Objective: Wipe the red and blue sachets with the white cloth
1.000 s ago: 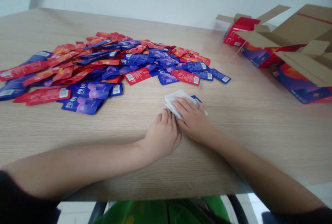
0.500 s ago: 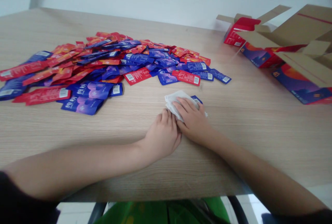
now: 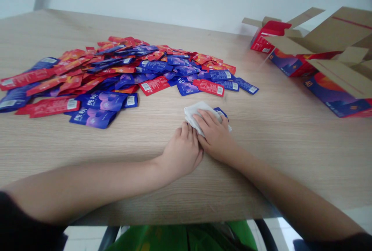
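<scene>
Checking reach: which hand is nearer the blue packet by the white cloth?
Right. The right hand rests on the cloth, beside the packet; the left hand is farther, at the cloth's near edge.

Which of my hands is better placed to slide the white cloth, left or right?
Right, I'd judge: your right hand lies over the white cloth, fingers extended across it, with a blue packet showing beside them. Your left hand is curled at the cloth's near edge.
</scene>
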Available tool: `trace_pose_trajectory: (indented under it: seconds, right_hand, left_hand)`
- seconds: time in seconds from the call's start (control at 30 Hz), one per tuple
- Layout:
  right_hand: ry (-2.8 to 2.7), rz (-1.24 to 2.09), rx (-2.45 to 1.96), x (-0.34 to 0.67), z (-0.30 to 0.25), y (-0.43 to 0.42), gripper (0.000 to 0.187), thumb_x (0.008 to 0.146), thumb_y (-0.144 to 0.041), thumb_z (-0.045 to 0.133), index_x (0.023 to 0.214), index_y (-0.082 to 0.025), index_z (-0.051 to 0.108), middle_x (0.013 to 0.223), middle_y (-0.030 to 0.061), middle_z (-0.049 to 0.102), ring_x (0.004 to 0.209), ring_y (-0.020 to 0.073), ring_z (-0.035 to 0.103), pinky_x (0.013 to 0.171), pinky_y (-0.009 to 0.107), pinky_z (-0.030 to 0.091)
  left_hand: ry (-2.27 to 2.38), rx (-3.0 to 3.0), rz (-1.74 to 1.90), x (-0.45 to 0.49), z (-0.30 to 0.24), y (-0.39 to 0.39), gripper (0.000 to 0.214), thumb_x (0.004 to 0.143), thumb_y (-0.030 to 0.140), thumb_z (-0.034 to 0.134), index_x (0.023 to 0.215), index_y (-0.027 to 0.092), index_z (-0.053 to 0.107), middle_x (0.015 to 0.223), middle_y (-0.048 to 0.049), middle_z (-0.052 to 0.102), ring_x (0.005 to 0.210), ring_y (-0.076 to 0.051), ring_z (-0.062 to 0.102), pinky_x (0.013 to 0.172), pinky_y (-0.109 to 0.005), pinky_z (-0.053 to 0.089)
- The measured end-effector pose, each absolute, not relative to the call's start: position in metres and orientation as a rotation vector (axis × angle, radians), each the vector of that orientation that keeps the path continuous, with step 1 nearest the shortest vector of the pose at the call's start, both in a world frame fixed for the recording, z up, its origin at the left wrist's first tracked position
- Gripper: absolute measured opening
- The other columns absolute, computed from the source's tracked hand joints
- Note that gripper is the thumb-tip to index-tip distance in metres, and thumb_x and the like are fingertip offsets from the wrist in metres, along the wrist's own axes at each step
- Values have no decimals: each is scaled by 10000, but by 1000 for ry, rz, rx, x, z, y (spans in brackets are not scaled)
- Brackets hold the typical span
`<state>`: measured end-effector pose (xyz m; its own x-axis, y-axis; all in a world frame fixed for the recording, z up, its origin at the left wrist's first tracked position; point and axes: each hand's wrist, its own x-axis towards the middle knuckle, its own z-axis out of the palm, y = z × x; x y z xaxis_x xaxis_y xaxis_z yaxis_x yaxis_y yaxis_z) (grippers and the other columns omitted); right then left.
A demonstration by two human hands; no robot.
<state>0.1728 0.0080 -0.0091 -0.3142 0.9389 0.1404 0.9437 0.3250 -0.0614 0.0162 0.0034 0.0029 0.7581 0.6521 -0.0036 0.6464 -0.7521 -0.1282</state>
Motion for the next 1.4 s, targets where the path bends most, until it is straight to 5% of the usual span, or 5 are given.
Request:
trace_pose_trajectory:
  seconds: [0.23, 0.57, 0.87, 1.1, 1.4]
  right_hand:
    - [-2229, -65, -1966, 201, -11, 23, 511, 968, -377, 312, 1434, -190, 408, 1531, 129, 384, 1381, 295, 342, 1041, 581, 283]
    - [-2468, -60, -1715, 175, -10, 6, 530, 948, -349, 347, 1448, -180, 392, 1551, 114, 359, 1404, 283, 294, 1071, 564, 232]
    - [-2219, -127, -1971, 200, -13, 24, 507, 970, -371, 301, 1417, -167, 426, 1523, 144, 393, 1377, 296, 342, 1037, 570, 282]
    - [-2444, -47, -1739, 173, -10, 4, 526, 949, -343, 342, 1446, -180, 397, 1560, 119, 339, 1408, 285, 284, 1078, 548, 224]
    - [-2196, -120, -1991, 200, -15, 23, 518, 972, -388, 294, 1429, -175, 412, 1528, 143, 382, 1386, 301, 328, 1042, 571, 278]
  left_hand:
    - [-1062, -2799, 59, 16, -1, 3, 650, 943, 371, 409, 1364, -123, 434, 1389, -348, 462, 1276, -428, 474, 968, -484, 440]
    - [-1043, -2817, 43, 15, 2, 3, 554, 951, 356, 366, 1240, -68, 576, 1294, -307, 568, 1243, -412, 498, 947, -479, 442]
    - [-1063, -2780, 50, 16, -1, 3, 645, 942, 374, 388, 1367, -108, 438, 1387, -322, 482, 1267, -418, 478, 960, -475, 439]
    - [-1038, -2818, 63, 15, 4, 3, 543, 954, 357, 354, 1229, -49, 589, 1286, -287, 582, 1238, -403, 502, 930, -470, 451]
    - [-1063, -2794, 44, 15, -1, 2, 633, 947, 363, 378, 1366, -107, 442, 1381, -324, 486, 1260, -422, 483, 960, -479, 436]
